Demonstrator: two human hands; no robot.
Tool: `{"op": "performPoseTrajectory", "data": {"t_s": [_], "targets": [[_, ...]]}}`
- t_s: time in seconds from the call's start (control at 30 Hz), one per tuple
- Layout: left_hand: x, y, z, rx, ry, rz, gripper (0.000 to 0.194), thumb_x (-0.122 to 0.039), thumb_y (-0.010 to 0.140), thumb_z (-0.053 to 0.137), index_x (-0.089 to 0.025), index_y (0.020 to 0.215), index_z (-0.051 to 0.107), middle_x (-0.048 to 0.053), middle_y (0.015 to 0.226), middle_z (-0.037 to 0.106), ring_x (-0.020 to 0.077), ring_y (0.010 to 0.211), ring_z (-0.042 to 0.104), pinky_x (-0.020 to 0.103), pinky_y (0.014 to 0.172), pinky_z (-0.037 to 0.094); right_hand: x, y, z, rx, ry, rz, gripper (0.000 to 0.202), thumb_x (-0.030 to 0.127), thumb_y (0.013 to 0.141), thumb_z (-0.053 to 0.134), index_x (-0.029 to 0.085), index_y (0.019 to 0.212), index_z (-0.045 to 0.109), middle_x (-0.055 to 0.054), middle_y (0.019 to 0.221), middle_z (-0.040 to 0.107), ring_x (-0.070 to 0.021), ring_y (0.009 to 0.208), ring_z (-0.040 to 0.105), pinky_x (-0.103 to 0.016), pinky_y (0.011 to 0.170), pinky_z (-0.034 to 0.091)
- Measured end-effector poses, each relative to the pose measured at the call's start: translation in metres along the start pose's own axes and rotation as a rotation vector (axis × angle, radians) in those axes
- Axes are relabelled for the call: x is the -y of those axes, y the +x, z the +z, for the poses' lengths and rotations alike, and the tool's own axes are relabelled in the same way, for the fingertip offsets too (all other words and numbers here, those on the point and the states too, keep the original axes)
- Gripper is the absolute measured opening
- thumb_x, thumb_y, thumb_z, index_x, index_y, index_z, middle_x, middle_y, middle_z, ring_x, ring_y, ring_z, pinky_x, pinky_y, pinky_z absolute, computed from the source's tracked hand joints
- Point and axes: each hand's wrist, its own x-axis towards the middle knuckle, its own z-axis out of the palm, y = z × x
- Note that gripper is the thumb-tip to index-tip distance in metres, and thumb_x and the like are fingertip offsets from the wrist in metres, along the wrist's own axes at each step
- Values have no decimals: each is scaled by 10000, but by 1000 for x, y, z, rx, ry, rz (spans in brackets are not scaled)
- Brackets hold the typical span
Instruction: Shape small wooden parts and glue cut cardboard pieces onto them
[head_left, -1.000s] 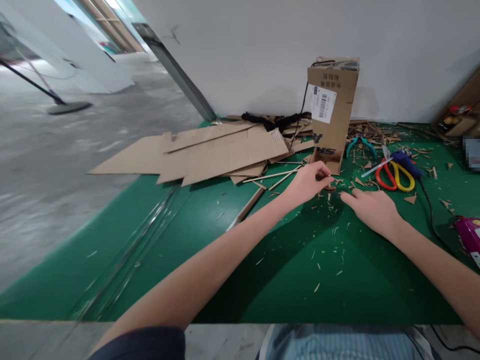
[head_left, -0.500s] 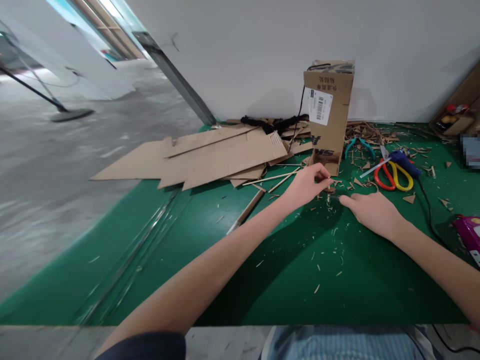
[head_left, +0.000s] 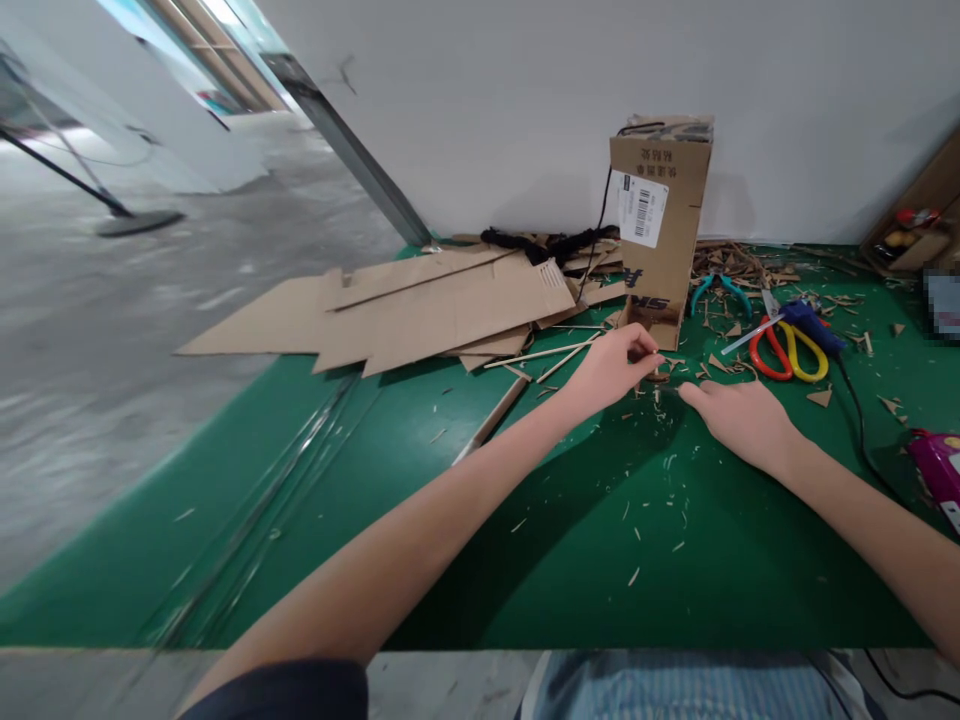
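Note:
My left hand (head_left: 616,366) pinches a short, pale wooden stick (head_left: 657,366) between thumb and fingertips, held upright just above the table. A small brown piece (head_left: 658,378) sits round or beside the stick; I cannot tell which. My right hand (head_left: 739,418) is closed, knuckles up, on a thin dark blade (head_left: 668,389) that points left to the foot of the stick. Its handle is hidden in the fist. Pale wood shavings (head_left: 658,415) lie beneath and in front of both hands.
Behind my hands stands a tall cardboard box (head_left: 660,220). Flat cardboard sheets (head_left: 450,310) and wooden sticks (head_left: 536,355) lie left on the green table (head_left: 570,580). Teal pliers (head_left: 720,288), red-and-yellow scissors (head_left: 791,352), a blue glue gun (head_left: 814,325) and a purple object (head_left: 937,465) lie right.
The view has shifted very slightly. Both hands stay almost in place, the stick still pinched in the left and the blade close to its lower end.

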Motion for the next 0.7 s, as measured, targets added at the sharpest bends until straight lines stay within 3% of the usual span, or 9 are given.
{"op": "performPoseTrajectory", "data": {"t_s": [0.17, 0.53, 0.7], "targets": [[1, -1, 0, -16, 13, -9, 64, -231, 823, 593, -181, 808, 556, 39, 797, 656, 156, 728, 610, 291, 651, 475, 1, -2, -5, 42, 13, -68, 403, 65, 837, 349, 237, 1177, 478, -32, 779, 652, -133, 492, 523, -262, 474, 201], [2, 1, 1, -2, -6, -20, 49, -215, 832, 585, -172, 822, 564, 49, 815, 664, 156, 739, 614, 288, 658, 479, 1, 1, 2, -51, -31, 30, 322, 104, 874, 325, 224, 1115, 500, -48, 816, 646, -144, 516, 539, -280, 457, 157], [4, 0, 1, -2, -11, -24, 60, -237, 834, 587, -178, 840, 576, 52, 836, 674, 170, 773, 629, 298, 670, 493, 0, 1, -2, 14, 16, -32, 365, 89, 847, 363, 236, 1161, 478, -18, 727, 634, -128, 461, 497, -272, 461, 170]]}}
